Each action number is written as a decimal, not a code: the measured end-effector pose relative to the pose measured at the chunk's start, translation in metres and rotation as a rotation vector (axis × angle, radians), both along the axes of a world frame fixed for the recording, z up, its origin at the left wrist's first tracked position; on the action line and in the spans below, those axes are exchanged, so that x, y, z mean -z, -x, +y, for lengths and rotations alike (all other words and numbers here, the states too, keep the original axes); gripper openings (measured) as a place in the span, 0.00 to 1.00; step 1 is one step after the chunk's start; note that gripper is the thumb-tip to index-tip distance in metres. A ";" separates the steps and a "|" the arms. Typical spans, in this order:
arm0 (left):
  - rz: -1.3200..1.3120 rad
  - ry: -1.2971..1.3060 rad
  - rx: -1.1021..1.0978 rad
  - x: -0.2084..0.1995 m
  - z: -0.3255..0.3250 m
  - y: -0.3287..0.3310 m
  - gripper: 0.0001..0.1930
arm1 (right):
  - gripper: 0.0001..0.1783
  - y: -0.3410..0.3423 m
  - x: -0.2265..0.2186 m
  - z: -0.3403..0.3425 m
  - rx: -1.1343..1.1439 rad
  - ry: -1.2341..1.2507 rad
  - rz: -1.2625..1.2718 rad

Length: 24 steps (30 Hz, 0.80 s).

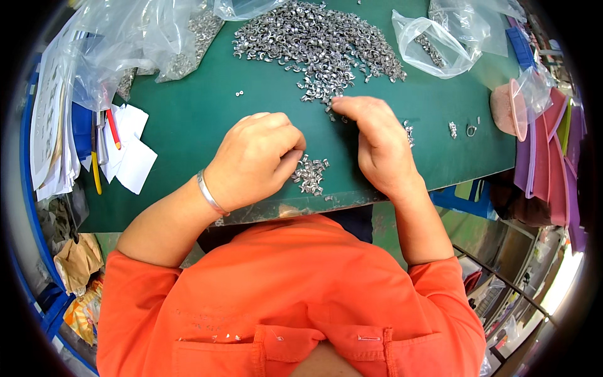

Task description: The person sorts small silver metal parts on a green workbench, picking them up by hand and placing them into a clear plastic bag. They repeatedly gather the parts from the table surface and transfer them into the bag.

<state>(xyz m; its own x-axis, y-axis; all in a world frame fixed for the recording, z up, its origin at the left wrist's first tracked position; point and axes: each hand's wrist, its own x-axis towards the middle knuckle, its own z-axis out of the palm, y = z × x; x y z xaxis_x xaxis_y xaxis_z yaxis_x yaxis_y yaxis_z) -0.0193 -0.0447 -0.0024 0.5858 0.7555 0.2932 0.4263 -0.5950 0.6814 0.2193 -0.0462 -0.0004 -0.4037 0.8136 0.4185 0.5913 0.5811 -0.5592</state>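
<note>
Small curved silver metal pieces point(314, 41) lie in a broad heap on the green table, narrowing towards me into a tail. My right hand point(384, 147) is at the end of that tail, its fingers reaching left and the fingertips touching or just above the nearest pieces. My left hand point(254, 160), with a silver bangle point(208, 193) on its wrist, is curled closed with thumb against fingers; whatever it may hold is hidden. Close by its thumb, near the table's front edge, sits a small pile of the same silver pieces point(309, 174).
Clear plastic bags point(144, 38) with metal pieces stand at far left; another open bag point(433, 47) lies at far right. White papers point(135, 160) and pens point(114, 129) are at the left. A ring point(471, 130), a pink container point(510, 110) and coloured sheets point(549, 166) are at the right.
</note>
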 end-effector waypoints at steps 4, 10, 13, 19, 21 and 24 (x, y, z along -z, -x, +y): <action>-0.007 -0.008 -0.001 0.000 0.000 0.001 0.07 | 0.23 -0.009 -0.002 -0.008 0.103 0.104 0.076; 0.005 -0.011 -0.004 0.000 0.000 0.001 0.06 | 0.16 -0.004 -0.001 -0.014 0.212 0.013 0.075; 0.009 -0.006 -0.007 -0.001 0.000 0.001 0.06 | 0.16 -0.002 0.002 -0.014 0.202 -0.017 0.073; 0.006 -0.008 -0.006 0.000 0.000 0.001 0.06 | 0.11 0.000 0.007 -0.022 0.151 -0.040 -0.009; 0.003 -0.008 -0.006 0.000 0.000 0.001 0.06 | 0.11 0.005 0.003 -0.029 0.028 0.021 0.039; 0.000 -0.007 -0.006 0.000 0.000 0.001 0.06 | 0.12 0.007 0.002 -0.026 -0.011 -0.020 0.096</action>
